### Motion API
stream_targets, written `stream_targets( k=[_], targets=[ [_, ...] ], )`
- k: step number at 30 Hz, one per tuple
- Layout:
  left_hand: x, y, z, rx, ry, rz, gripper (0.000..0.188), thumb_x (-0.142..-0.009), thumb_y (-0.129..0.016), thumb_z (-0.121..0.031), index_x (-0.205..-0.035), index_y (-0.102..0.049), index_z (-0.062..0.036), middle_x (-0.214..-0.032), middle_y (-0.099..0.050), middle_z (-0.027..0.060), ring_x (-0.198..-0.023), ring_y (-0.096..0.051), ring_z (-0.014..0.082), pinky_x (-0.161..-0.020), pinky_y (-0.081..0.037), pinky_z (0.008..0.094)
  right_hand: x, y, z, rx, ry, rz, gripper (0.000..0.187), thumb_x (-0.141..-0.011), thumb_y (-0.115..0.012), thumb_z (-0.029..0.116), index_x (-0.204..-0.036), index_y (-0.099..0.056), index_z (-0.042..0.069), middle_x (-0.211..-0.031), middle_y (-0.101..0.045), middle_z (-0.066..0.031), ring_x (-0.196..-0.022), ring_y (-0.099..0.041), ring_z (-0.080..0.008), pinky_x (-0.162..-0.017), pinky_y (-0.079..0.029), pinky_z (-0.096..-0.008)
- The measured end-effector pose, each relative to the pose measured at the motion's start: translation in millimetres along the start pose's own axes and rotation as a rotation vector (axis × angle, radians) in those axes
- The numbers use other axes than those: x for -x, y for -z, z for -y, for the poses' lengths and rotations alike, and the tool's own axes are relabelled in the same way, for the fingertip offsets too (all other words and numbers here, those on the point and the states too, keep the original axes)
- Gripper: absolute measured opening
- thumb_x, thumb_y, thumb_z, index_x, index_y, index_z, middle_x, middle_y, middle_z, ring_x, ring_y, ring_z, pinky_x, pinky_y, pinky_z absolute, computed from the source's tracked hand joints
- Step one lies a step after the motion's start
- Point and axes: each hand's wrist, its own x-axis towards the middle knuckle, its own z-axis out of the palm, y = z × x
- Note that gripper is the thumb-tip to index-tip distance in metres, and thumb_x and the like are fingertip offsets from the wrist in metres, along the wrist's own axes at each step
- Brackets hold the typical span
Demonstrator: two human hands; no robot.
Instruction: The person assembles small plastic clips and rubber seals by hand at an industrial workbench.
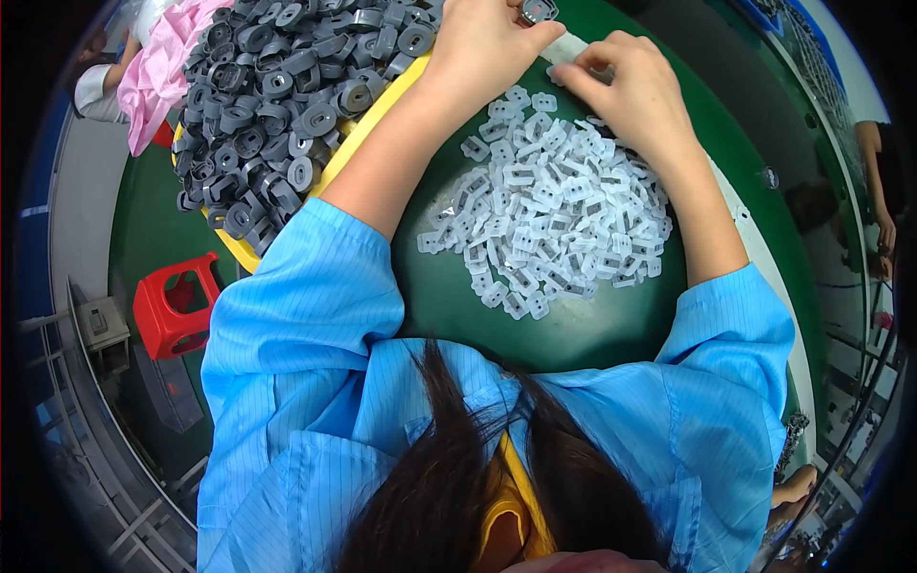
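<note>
At the far edge of the view, my left hand (482, 40) holds a dark grey rounded plastic part (539, 10) between thumb and fingers. Just to its right, my right hand (626, 91) is closed in a pinch, thumb against fingertips. A small pale translucent piece (554, 75) shows at those fingertips, mostly hidden by them. Between my forearms lies a large heap of small translucent plastic pieces (564, 205) on the green tabletop (439, 306). To the left of my left arm, a yellow-rimmed tub (377, 119) is piled with dark grey plastic parts (277, 86).
A red plastic stool (178, 304) stands on the floor at left. Pink cloth (167, 72) hangs beside the tub, near another person's arm (115, 76). A pale belt edge (764, 239) runs past my right arm. More people's arms appear at the right rim.
</note>
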Motion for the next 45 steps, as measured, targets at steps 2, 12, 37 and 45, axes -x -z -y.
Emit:
stream_targets(
  k=[2,12,37,45],
  targets=[
    [0.2,-1.1,-2.1,-0.171,0.211,-0.035,0.037,-0.078,-0.072,-0.001,-0.112,-0.059,0.0017,-0.085,-0.064,0.0078,-0.073,-0.063,0.0113,-0.065,-0.052,0.025,1.2,-4.0,5.6,0.05,0.067,-0.026,0.025,-0.075,-0.074,0.027,-0.082,-0.07,0.004,-0.079,-0.061,-0.0105,-0.083,-0.058,-0.0282,-0.076,-0.049,-0.039],
    [12.2,-18.0,-13.4,-0.159,0.183,0.176,0.025,-0.079,-0.071,-0.002,-0.101,-0.059,0.0011,-0.079,-0.064,0.0068,-0.066,-0.06,0.0115,-0.062,-0.05,0.025,1.3,29.6,-19.5,-0.673,-0.299,0.017,0.019,-0.081,-0.076,0.019,-0.088,-0.07,0.002,-0.074,-0.064,0.0015,-0.067,-0.056,-0.0034,-0.058,-0.04,-0.0181],
    [20.3,-25.2,-0.6,0.326,0.113,0.18,0.029,-0.08,-0.069,0.007,-0.104,-0.052,0.0048,-0.112,-0.044,0.0097,-0.087,-0.065,0.0168,-0.07,-0.056,0.0254,1.3,16.0,-27.3,-1.438,-0.494,0.21,0.021,-0.089,-0.069,0.017,-0.101,-0.068,0.0,-0.089,-0.067,-0.0032,-0.072,-0.062,-0.0064,-0.064,-0.05,-0.0159],
    [20.1,-21.5,-11.4,0.023,-0.013,0.254,0.029,-0.079,-0.071,0.004,-0.104,-0.055,0.0055,-0.112,-0.046,0.011,-0.082,-0.065,0.0153,-0.068,-0.055,0.0241,-0.1,26.3,-29.1,-1.184,-0.422,0.253,0.016,-0.085,-0.069,0.015,-0.094,-0.066,0.002,-0.08,-0.064,-0.0022,-0.067,-0.058,-0.0059,-0.064,-0.047,-0.0173]
  ],
)
